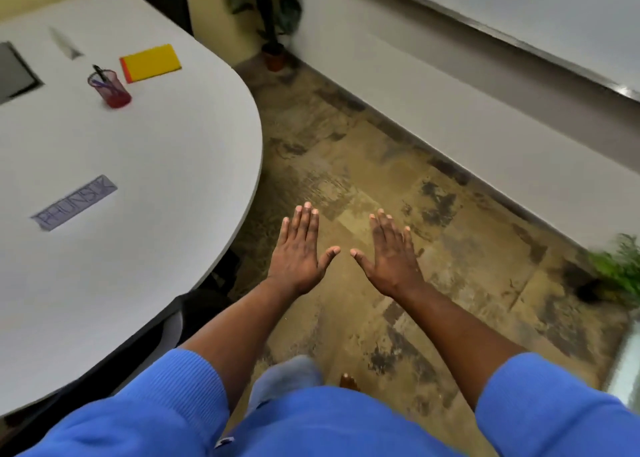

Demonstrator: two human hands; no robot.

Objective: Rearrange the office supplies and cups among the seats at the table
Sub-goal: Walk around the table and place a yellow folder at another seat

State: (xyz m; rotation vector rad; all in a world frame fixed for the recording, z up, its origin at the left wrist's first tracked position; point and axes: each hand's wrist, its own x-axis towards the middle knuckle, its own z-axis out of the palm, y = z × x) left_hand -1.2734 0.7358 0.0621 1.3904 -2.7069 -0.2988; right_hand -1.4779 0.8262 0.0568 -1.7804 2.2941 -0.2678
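The worktop (145, 165) was pale grey. On it lay a yellow notepad (151, 63) with an orange edge. The pen cup (110, 89) was see-through red and purple, with a black pen (99, 72) in it. The name card (75, 203) was white with purple letters. The sleeves (540, 397) were bright blue. The floor (398, 248) was tan with dark grey blotches. A plant (616, 266) had green leaves.

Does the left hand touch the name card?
Apart. The head view shows the left hand over the floor, off the table where the name card lies.
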